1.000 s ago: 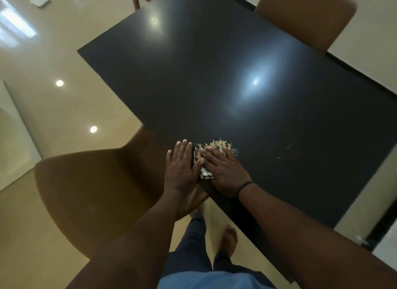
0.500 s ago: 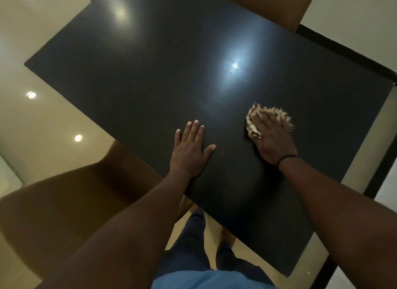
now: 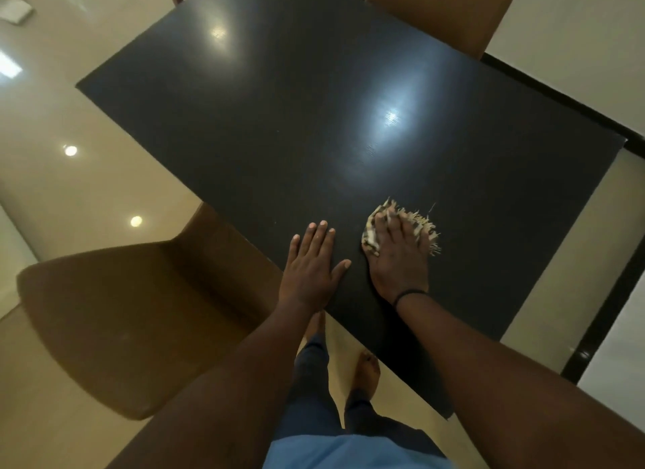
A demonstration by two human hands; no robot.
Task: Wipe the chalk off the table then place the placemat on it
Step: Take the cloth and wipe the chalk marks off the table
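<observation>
A dark desk point(image 3: 279, 126) fills most of the view, with a brown chair point(image 3: 132, 322) drawn up at its near left edge and another point(image 3: 450, 11) at the far side. The left hand point(image 3: 310, 269) is laid flat on the desk near its front edge, fingers straight and close together, thumb spread, holding nothing. Just beside it, the right hand point(image 3: 398, 255) is pressed palm-down on a bunched, fringed cloth point(image 3: 375, 236), its fingers extended over the fabric rather than curled round it. This cloth may be the folded placemat; that cannot be told. A faint pale streak point(image 3: 432, 206) is seen just beyond the fringe, probably leftover chalk.

The wiping is best done with firm, even pressure and overlapping strokes carried out to that streak, while the left hand is kept planted for support. The surface should be checked against the glare before any mat is laid.

Compared with half a second earlier, the cloth and right hand are found nearer the front edge and closer to the left hand, which is placed much as before.
</observation>
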